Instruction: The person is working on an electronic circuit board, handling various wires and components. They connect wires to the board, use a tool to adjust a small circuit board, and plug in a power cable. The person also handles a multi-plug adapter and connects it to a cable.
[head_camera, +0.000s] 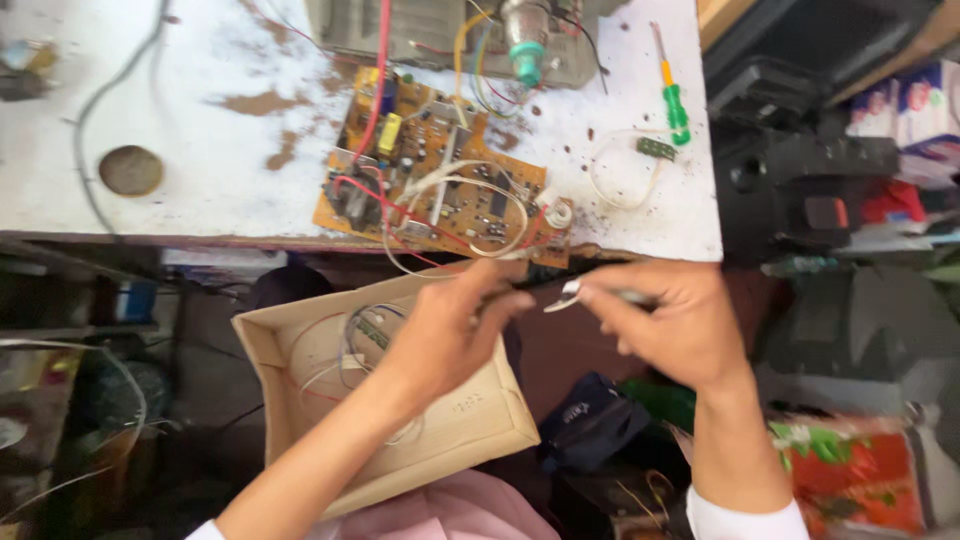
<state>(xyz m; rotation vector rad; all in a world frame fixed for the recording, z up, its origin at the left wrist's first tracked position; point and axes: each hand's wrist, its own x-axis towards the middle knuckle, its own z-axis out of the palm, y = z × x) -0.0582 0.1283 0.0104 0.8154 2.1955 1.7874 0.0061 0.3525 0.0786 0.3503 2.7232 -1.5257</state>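
**Two hands pinch a wire and a small metal tool below the bench edge**

Bottom of frame: pink cloth (450, 510) on lap, cardboard box (470, 420) w/ loose wires just above it. Left hand (450, 335), centre frame, fingers pressed together on a thin wire end – wire itself too blurred to trace. Right hand (670, 320), right of centre, pinches a small silvery tool (570, 293), tip pointing at left fingertips. Upper centre – orange circuit board (440, 180) lies on white workbench (200, 120) near its front edge, wires looping over it. Green-handled screwdriver (675, 100) upper right.
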